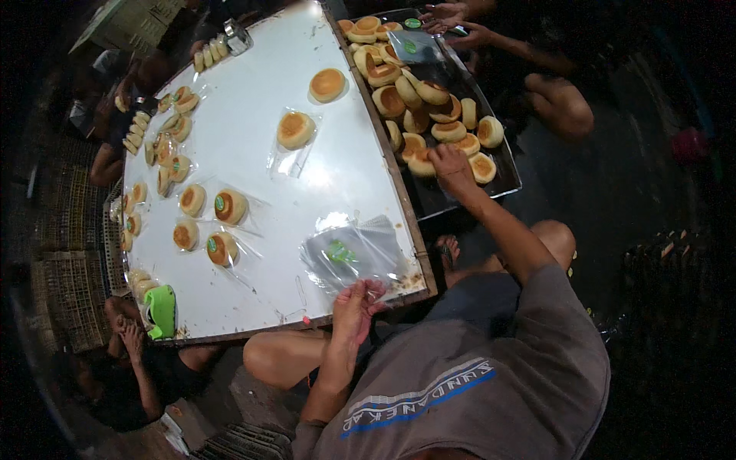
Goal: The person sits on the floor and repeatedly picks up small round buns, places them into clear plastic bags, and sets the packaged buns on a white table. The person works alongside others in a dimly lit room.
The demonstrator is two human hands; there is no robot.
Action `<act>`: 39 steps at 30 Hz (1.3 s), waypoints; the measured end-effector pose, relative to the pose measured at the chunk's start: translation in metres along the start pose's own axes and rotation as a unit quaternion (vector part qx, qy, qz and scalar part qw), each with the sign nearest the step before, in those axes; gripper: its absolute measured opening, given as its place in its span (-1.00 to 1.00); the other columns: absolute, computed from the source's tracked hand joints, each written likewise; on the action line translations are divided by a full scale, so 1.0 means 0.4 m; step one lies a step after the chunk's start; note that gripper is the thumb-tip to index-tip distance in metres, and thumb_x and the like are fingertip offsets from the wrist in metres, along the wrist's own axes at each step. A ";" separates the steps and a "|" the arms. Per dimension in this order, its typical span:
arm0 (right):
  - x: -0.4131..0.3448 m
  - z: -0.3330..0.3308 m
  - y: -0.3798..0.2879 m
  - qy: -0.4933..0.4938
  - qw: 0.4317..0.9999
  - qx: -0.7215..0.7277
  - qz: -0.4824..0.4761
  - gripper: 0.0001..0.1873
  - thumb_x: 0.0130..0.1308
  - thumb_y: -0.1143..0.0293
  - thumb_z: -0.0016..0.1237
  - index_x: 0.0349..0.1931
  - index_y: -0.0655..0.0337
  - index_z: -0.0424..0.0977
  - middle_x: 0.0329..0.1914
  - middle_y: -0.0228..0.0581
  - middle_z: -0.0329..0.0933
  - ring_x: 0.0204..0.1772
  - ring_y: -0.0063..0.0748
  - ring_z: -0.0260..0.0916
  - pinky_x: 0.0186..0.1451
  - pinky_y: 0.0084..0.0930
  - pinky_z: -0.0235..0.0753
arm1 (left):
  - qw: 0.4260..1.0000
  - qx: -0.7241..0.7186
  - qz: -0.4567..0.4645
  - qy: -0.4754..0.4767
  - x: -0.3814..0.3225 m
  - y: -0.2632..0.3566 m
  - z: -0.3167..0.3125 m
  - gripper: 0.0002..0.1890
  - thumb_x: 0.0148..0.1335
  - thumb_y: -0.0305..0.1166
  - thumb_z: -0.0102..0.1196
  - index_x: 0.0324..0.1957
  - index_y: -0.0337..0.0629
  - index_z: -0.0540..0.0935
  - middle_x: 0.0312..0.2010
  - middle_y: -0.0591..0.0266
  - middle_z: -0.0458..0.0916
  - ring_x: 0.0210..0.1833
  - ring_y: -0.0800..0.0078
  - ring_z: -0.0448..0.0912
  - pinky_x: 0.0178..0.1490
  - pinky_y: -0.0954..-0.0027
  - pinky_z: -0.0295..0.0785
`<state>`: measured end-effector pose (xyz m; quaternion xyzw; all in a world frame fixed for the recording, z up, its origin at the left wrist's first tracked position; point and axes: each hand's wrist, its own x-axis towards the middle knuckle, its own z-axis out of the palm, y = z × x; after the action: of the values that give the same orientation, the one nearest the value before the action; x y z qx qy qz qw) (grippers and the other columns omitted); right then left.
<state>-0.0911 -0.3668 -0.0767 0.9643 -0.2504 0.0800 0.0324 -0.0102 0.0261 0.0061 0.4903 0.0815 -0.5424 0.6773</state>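
My left hand (357, 307) pinches the near edge of a clear plastic bag at a stack of clear bags (353, 253) with green printing, by the table's near edge. Reaching over the dark metal tray (422, 198) on the right, my right hand (453, 167) has its fingers on a round bread bun (421, 163) at the near side of the bun pile. A bun (295, 130) lies on a clear bag in the middle of the white table (241, 138), and a bare bun (328, 85) lies beyond it. Several bagged buns (230, 206) lie to the left.
A green tape dispenser (161, 310) stands at the table's near left corner. Rows of small bagged pieces (136, 132) and a glass-like container (237, 37) line the far left edge. Other people's hands show beyond the tray, at far left and at lower left. Plastic crates (66, 299) stand at left.
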 end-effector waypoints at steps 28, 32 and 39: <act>-0.033 0.070 -0.093 -0.243 0.870 0.411 0.123 -0.35 0.13 0.17 0.29 0.09 0.24 0.23 0.00 0.05 0.48 0.05 -0.16 0.49 0.00 -0.31 0.50 | 0.973 -0.022 0.210 0.095 0.015 0.104 0.110 -0.41 0.44 0.03 -0.02 0.19 -0.34 0.43 0.00 0.01 0.63 -0.02 0.30 0.65 -0.11 0.37 0.63; -0.075 0.017 -0.058 -0.063 0.675 0.697 0.234 -0.33 0.21 0.41 0.14 0.31 0.04 0.14 0.07 -0.14 0.48 -0.05 -0.20 0.54 -0.02 -0.36 0.58 | 0.973 -0.035 0.212 0.084 0.018 0.107 0.110 -0.40 0.44 0.04 -0.03 0.20 -0.35 0.44 0.02 -0.03 0.63 0.00 0.27 0.66 -0.10 0.34 0.63; -0.212 -0.363 -0.223 0.003 0.521 0.824 0.224 -0.28 0.30 0.48 0.10 0.41 0.10 0.05 0.10 -0.20 0.49 0.05 -0.31 0.53 0.11 -0.35 0.58 | 0.980 -0.002 0.191 0.061 0.027 0.097 0.126 -0.43 0.46 0.01 -0.05 0.22 -0.31 0.42 0.03 0.02 0.61 0.05 0.27 0.62 -0.08 0.35 0.63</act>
<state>-0.1408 -0.2335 0.0498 0.4728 -0.2805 0.2584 -0.7944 0.0044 -0.0215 0.0469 0.5279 0.0285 -0.3721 0.7629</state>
